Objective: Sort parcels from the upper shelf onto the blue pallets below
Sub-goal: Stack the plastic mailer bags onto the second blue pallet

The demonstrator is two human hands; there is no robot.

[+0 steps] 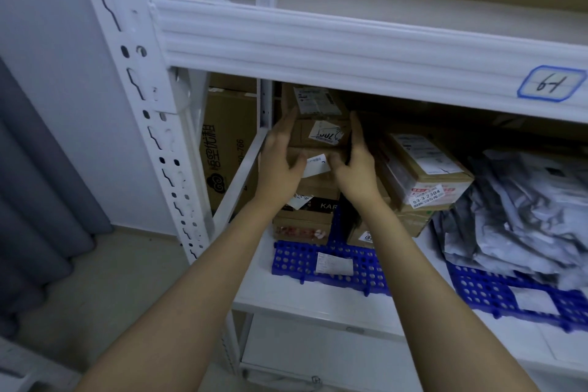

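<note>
Both bare arms stretched forward into the lower bay of the white rack (318, 41). Left hand (280, 156) pressed flat against the left side of a brown cardboard box (321, 134), fingers pointing away, thumb hooked over the near edge beside a white label. Right hand (356, 162) pressed against the box's right side in the same way, thumb tucked along the near face. So clamped between two open palms rather than gripped in closed fists. Box held level, sitting at the top of a stack of boxes (305, 219) on the left blue pallet (296, 261) (whether resting on the stack or just above it, impossible to tell). A further box with a printed label just behind it, under the rack's beam.

To the right, touching the stack, more boxes (423, 169) with white and red stickers, piled on the same pallet. Farther right, a heap of grey plastic mail bags (521, 210) on a second blue pallet (496, 293). A white paper slip (334, 264) flat on the near part of the left pallet. A large printed carton (229, 153) upright at the far left, behind the rack's post. A handwritten tag (552, 83) with a blue border stuck on the beam, upper right.
</note>
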